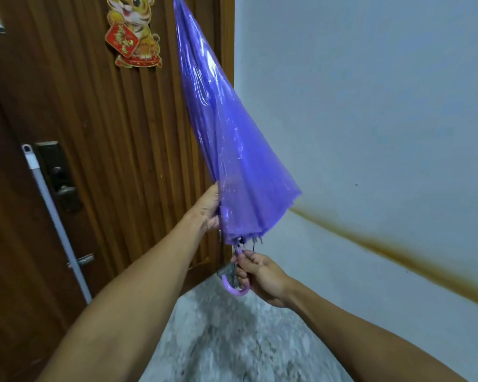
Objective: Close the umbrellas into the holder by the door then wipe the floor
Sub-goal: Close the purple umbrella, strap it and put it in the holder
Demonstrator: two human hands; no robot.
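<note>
Head view: left hand point(209, 208) grips purple umbrella point(226, 139) canopy, right hand point(260, 274) grips handle; door point(94, 133) behind.

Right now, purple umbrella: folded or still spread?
Folded, not strapped. The purple umbrella canopy hangs in a loose cone, tip up; the left hand gathers the cloth, the right hand holds the handle.

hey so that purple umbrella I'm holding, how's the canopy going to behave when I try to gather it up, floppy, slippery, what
The purple umbrella canopy looks like thin glossy plastic hanging in loose folds, so it will probably be floppy and slick under your left hand. The ribs likely keep it springing outward. It seems light: your right hand steadies it by the curved handle alone.
</note>
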